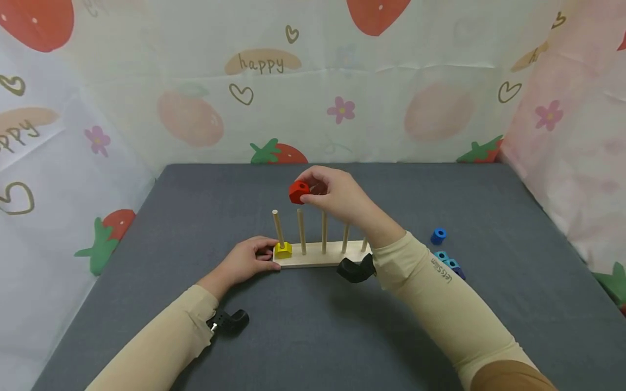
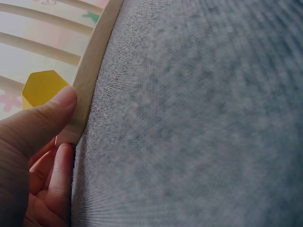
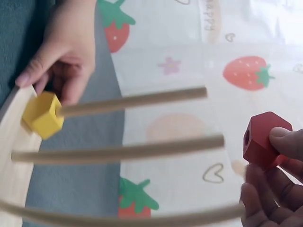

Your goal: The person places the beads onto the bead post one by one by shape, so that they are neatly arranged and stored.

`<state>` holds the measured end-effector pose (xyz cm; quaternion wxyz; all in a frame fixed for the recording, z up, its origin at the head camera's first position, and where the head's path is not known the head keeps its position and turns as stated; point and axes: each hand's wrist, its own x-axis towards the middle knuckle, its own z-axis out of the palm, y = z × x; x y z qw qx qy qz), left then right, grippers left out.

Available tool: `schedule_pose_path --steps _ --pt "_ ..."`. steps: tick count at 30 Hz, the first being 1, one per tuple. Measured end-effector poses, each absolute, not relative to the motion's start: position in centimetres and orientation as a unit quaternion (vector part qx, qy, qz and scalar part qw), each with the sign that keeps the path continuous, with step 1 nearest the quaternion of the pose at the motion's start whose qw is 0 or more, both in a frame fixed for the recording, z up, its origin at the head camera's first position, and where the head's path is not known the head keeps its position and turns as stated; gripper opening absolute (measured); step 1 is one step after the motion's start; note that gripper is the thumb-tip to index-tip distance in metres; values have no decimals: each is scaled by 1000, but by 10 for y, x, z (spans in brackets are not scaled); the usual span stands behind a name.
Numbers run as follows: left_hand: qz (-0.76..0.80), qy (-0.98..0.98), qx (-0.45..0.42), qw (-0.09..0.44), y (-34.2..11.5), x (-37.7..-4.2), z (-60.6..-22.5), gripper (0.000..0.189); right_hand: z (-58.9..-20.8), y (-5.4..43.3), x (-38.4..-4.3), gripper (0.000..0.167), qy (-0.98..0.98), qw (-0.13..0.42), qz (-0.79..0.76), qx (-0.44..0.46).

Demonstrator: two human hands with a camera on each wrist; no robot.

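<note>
A wooden peg stand (image 1: 313, 262) with several upright pegs lies on the table, and a yellow hexagonal bead (image 1: 283, 250) sits at the base of its leftmost peg. My left hand (image 1: 248, 259) grips the left end of the stand; in the left wrist view its thumb (image 2: 61, 101) lies along the front edge, beside the yellow bead. Held up over the second peg from the left is a red hexagonal bead (image 1: 299, 192), pinched between the thumb and fingers of my right hand (image 1: 337, 193). The hole of the red bead (image 3: 265, 139) shows in the right wrist view, apart from the peg tips.
To the right of the stand, a blue bead (image 1: 438, 235) stands on the grey tabletop (image 1: 303, 336). Nearer, several light and dark blue beads (image 1: 452, 264) are partly hidden by my right sleeve. A printed cloth (image 1: 313, 125) hangs behind the table.
</note>
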<state>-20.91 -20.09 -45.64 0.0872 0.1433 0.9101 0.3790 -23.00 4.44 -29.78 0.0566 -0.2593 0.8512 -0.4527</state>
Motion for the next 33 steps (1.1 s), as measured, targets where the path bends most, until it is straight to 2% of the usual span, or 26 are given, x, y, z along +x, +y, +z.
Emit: schedule_pose_path --steps 13,24,33 --pt "390 903 154 89 -203 -210 -458 58 -302 12 -226 21 853 81 -440 -270" --pt "392 902 156 90 -202 -209 -459 58 -304 6 -222 21 860 109 -420 -268" --pt "387 905 157 76 -199 -205 -460 56 -311 1 -216 16 868 110 -393 -283"
